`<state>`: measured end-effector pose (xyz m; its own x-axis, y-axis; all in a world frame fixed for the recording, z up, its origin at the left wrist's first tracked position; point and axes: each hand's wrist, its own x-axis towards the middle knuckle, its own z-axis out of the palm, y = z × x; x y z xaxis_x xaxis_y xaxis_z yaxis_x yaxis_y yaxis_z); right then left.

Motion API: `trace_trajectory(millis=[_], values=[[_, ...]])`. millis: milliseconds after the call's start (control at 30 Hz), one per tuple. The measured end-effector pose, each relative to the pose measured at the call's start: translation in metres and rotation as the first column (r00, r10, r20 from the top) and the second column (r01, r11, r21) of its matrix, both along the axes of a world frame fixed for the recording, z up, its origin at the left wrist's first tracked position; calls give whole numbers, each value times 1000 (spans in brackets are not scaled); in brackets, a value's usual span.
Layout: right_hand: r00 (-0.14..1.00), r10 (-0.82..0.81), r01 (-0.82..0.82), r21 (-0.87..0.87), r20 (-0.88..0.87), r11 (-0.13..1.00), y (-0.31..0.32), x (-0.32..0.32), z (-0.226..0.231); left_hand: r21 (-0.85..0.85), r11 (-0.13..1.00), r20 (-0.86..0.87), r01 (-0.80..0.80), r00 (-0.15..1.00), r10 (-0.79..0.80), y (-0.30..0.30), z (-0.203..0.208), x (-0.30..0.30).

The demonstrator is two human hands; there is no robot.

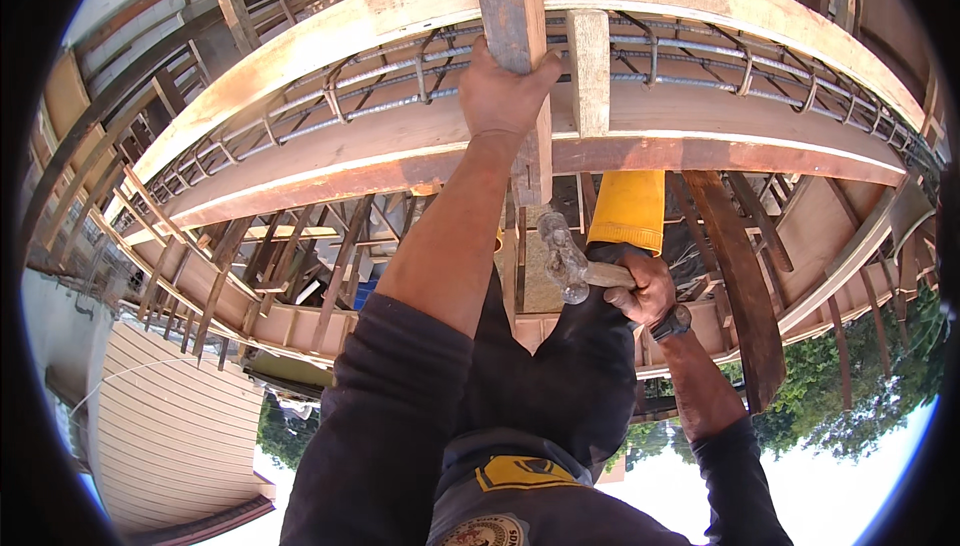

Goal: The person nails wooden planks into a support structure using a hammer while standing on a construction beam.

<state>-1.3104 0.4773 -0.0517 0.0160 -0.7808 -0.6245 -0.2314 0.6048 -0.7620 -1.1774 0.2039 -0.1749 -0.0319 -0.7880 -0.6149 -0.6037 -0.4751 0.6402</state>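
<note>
Fingers of the left hand [510,96] clasp an upright timber [503,6]; just below and right of the timber, the right hand's [650,291] wrap a hammer [566,260], likely stiff, head-heavy, best gripped by its handle [608,276].

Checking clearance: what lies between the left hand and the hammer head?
In the head view, the lower stretch of the upright timber shows between the left hand, which grips that timber higher up, and the hammer head.
</note>
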Motion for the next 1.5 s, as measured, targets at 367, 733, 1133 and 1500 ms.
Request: trace_trajectory(millis=[367,733,1133,1500], values=[[994,-31,29,-27,-103,999,-15,24,-21,-15,999,-55,-36,998,35,4,-1,-4],[985,-106,97,-70,-138,993,-20,13,-22,-121,990,-122,-76,991,61,0,-6,-3],[994,54,-74,-211,-98,975,-19,20,-19,-88,995,-74,-34,997,28,5,-2,-1],[999,-19,10,-231,-38,973,-11,18,-18,-98,991,-174,-86,982,68,0,-17,1]])
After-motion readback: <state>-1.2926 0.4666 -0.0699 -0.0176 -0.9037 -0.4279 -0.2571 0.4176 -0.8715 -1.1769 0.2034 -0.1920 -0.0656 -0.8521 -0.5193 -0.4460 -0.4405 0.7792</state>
